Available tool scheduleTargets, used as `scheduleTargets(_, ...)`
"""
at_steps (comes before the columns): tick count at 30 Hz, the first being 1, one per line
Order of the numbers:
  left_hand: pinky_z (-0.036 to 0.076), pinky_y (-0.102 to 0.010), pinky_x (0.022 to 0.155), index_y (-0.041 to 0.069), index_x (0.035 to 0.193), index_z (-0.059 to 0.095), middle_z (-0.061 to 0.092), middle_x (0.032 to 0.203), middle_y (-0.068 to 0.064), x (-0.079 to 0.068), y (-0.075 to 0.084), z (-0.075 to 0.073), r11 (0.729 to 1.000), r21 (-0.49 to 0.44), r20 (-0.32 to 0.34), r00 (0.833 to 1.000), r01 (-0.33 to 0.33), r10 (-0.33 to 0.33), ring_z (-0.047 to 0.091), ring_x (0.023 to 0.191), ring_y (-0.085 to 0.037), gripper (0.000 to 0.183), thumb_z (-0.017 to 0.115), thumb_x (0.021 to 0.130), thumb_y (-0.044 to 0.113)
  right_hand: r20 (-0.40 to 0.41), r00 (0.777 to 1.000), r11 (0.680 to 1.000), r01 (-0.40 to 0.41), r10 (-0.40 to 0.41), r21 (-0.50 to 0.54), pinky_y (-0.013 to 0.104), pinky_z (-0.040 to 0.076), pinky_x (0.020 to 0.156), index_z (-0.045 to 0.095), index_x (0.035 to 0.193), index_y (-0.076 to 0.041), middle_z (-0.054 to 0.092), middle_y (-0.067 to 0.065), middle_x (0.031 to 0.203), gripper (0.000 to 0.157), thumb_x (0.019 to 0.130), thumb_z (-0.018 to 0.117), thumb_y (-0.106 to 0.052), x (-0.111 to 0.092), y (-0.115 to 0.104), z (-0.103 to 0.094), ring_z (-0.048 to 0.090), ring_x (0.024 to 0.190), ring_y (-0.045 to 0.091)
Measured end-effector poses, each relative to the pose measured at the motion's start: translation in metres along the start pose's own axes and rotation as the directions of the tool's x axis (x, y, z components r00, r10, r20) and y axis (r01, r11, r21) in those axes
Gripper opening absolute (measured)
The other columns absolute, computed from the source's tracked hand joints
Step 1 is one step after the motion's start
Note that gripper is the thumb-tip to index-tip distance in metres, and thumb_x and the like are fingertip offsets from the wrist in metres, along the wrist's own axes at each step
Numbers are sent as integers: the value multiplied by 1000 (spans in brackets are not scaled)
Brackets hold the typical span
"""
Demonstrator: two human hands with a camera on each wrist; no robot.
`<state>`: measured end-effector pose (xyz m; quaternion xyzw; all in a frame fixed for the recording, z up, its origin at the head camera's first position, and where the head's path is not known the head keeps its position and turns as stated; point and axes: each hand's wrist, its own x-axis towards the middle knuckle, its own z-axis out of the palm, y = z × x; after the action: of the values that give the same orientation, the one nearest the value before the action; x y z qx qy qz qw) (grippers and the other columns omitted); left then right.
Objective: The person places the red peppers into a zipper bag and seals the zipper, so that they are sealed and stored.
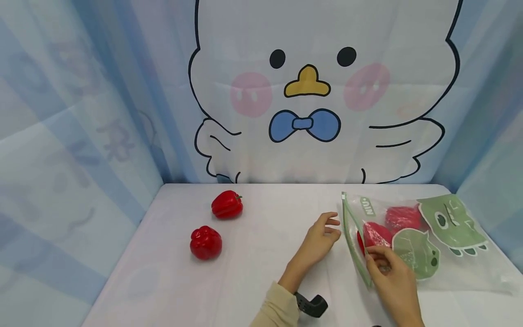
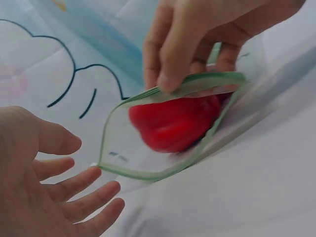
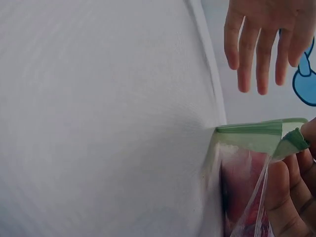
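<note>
A clear zip bag [image 1: 470, 277] with a green zip edge and green cartoon prints lies on the right of the table. Two red bell peppers [image 1: 402, 219] are inside it; the left wrist view shows one pepper [image 2: 173, 126] just within the parted mouth. My right hand [image 1: 392, 277] pinches the upper edge of the mouth between thumb and fingers, lifting it. My left hand [image 1: 318, 240] is beside the mouth's far end with fingers spread and nothing held. In the left wrist view its fingertips come close to the bag's corner; whether they touch it I cannot tell.
Two more red bell peppers, one farther back [image 1: 227, 204] and one nearer [image 1: 206, 243], sit on the left half of the white table [image 1: 163, 290]. A black strap device [image 1: 312, 305] is at the left wrist. Printed curtains [image 1: 253, 154] hang behind the table and along both sides.
</note>
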<state>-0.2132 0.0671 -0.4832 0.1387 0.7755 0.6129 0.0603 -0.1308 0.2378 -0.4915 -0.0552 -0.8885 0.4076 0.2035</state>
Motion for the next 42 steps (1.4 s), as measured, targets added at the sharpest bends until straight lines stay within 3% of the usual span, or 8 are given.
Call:
scheduleTargets(11,56,-34,97,10,149,50,64,137,-10,3,4,-31,999,-39,-168,986,-27,20,65,125,-29,48,59,102,9,18,1000,1000,-25,25,0,6,46,63,74,110,-4,72,8,94,18,92,75,-3,0,-1,-1,54,74,-11)
scheduleTargets(15,54,-36,101,9,150,49,62,140,-11,2,7,-42,999,7,-228,973,-49,49,60,129,-32,50,60,101,8,18,1000,1000,-19,19,10,6,46,63,74,110,-4,72,7,94,19,92,76,-4,0,1,-1,55,74,-11)
scheduleTargets(20,50,-45,108,9,150,50,59,141,-12,-1,6,-61,976,196,-317,936,-95,155,54,133,-31,52,63,99,5,17,1000,1000,-2,2,5,7,46,63,74,109,-4,72,7,93,18,91,75,-2,-1,1,-1,55,74,-10)
scheduleTargets(24,44,-48,115,11,150,50,56,144,-10,-2,5,-79,944,321,-387,899,-80,208,48,138,-28,53,64,99,6,10,1000,1000,14,-14,-3,7,46,63,73,108,-4,72,7,92,18,91,75,-1,-1,0,-2,55,75,-10)
scheduleTargets(31,44,-47,118,9,149,50,54,148,-10,-5,4,-105,907,418,-469,845,-45,258,43,142,-29,51,65,99,7,9,1000,1000,16,-16,8,7,46,62,74,109,-3,72,8,93,19,90,75,0,0,1,-2,55,75,-11)
scheduleTargets(34,44,-48,118,8,148,51,53,149,-12,-7,5,-112,906,420,-491,829,-45,269,42,142,-30,52,66,98,6,8,1000,1000,13,-13,10,7,46,63,74,109,-3,73,8,92,20,90,76,0,-1,2,-1,55,74,-11)
scheduleTargets(38,42,-50,119,8,150,50,52,151,-13,-8,9,-119,912,407,-467,848,-44,249,41,143,-31,54,67,98,8,1,1000,1000,10,-10,2,7,47,63,74,108,-4,72,8,91,19,89,75,1,-1,1,-1,55,74,-10)
scheduleTargets(42,39,-53,122,9,152,48,49,154,-13,-14,12,-130,891,454,-375,907,1,190,41,146,-32,56,68,99,13,10,1000,1000,5,-5,2,7,46,63,73,109,-4,72,9,93,19,91,75,0,0,1,0,54,75,-10)
